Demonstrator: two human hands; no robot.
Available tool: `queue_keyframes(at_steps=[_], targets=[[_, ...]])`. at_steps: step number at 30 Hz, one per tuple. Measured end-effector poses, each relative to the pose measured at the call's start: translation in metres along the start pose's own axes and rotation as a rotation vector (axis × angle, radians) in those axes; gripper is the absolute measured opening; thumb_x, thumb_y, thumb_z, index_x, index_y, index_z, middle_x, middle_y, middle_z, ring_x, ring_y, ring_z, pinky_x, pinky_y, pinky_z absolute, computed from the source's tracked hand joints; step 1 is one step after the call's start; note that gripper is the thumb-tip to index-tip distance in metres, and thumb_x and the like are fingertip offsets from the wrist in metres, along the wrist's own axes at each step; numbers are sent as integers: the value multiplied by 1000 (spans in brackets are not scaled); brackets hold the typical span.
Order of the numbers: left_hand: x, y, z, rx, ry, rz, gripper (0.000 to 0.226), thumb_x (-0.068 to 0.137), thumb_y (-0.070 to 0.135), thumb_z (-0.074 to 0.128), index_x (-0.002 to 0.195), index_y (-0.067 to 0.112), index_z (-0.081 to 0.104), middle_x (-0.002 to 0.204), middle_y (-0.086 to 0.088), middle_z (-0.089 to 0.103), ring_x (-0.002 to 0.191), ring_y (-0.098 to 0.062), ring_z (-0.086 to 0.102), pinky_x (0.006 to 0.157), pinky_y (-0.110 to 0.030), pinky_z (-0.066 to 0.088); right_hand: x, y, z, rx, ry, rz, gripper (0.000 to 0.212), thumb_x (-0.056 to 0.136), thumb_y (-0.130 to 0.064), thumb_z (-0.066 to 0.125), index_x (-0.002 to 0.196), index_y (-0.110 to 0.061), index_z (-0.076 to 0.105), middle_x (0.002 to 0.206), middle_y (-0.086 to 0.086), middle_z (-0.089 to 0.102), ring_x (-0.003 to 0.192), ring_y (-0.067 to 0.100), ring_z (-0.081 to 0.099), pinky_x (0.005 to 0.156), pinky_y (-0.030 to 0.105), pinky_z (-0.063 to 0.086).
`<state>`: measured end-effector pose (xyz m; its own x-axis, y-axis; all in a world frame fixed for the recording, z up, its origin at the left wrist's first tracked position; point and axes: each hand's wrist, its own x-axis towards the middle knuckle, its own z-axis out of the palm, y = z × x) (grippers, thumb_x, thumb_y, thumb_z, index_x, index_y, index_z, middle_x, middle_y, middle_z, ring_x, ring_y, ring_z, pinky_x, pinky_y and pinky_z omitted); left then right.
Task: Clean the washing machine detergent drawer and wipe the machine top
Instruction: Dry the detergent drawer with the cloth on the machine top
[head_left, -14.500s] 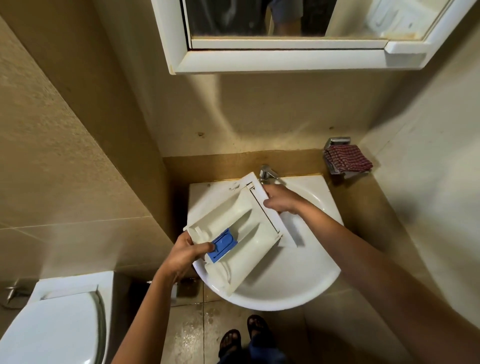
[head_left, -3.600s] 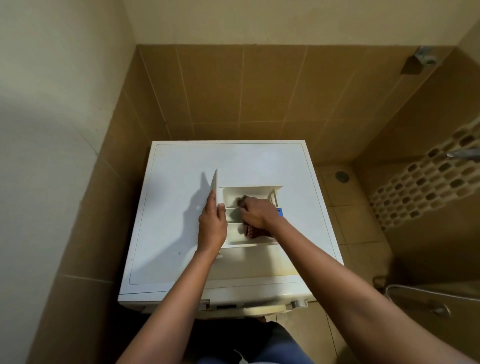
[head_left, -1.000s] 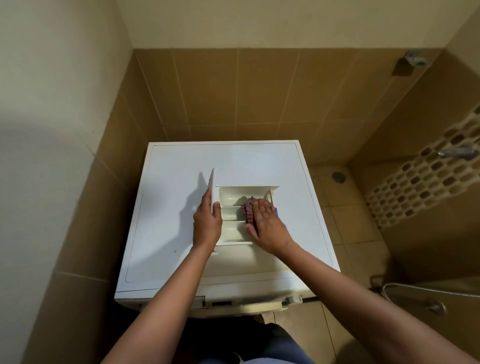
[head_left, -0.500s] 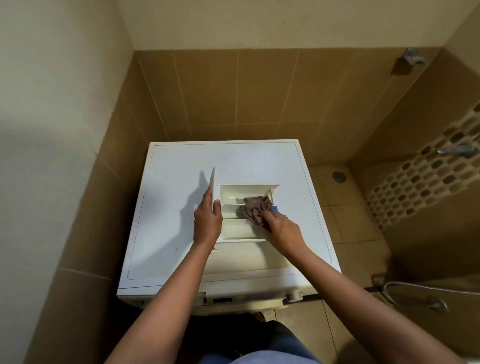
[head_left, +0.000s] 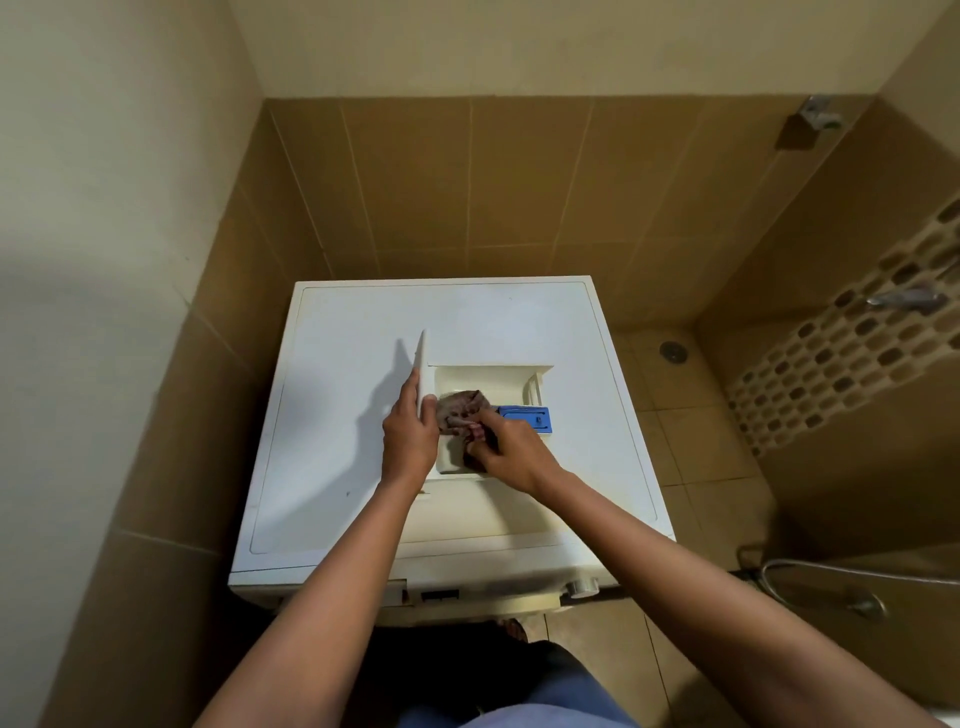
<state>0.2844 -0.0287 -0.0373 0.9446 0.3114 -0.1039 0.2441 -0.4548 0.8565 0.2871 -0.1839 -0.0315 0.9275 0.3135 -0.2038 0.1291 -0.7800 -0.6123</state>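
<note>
Tiled bathroom corner, white washing machine top (head_left: 358, 374) | drawer (head_left: 498, 382) lies on that surface | left hand (head_left: 410, 441) grips its upright front panel | right hand (head_left: 511, 454) pinches bunched cloth (head_left: 462, 407) inside a compartment | step: wiping drawer | next, likely: remaining compartments, then the top.

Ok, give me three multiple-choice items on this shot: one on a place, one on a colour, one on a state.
1. Where does the detergent drawer lie? A in a sink; B on the washing machine top; C on the floor.
2. What colour is the insert at the drawer's right side? A blue; B green; C red.
3. What is the right hand doing? A hanging idle; B turning a knob; C gripping the cloth in the drawer.
B, white top shows round the drawer; A, plainly blue plastic; C, fingers curl on the crumpled cloth.
</note>
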Motion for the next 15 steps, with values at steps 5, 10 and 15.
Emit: queue_keyframes(at_steps=[5, 10, 15], targets=[[1, 0, 1, -2, 2, 0, 46, 102, 27, 40, 148, 23, 35, 133, -7, 57, 116, -26, 54, 90, -29, 42, 20, -26, 11, -348, -115, -55, 31, 88, -31, 53, 109, -7, 55, 106, 12, 64, 95, 31, 61, 72, 36, 48], [1, 1, 2, 6, 20, 8, 45, 102, 25, 41, 147, 22, 36, 127, -9, 59, 109, -26, 57, 86, -25, 42, 40, -38, 11, -426, -251, -70, 27, 81, -24, 59, 105, -12, 56, 98, 9, 66, 90, 30, 63, 71, 36, 54], [4, 0, 4, 43, 34, 15, 43, 102, 27, 40, 145, 23, 38, 125, -8, 60, 111, -30, 56, 89, -37, 49, 38, -24, 2, -175, -148, -28, 37, 80, -16, 64, 117, -16, 65, 106, 9, 69, 98, 27, 60, 72, 29, 43]])
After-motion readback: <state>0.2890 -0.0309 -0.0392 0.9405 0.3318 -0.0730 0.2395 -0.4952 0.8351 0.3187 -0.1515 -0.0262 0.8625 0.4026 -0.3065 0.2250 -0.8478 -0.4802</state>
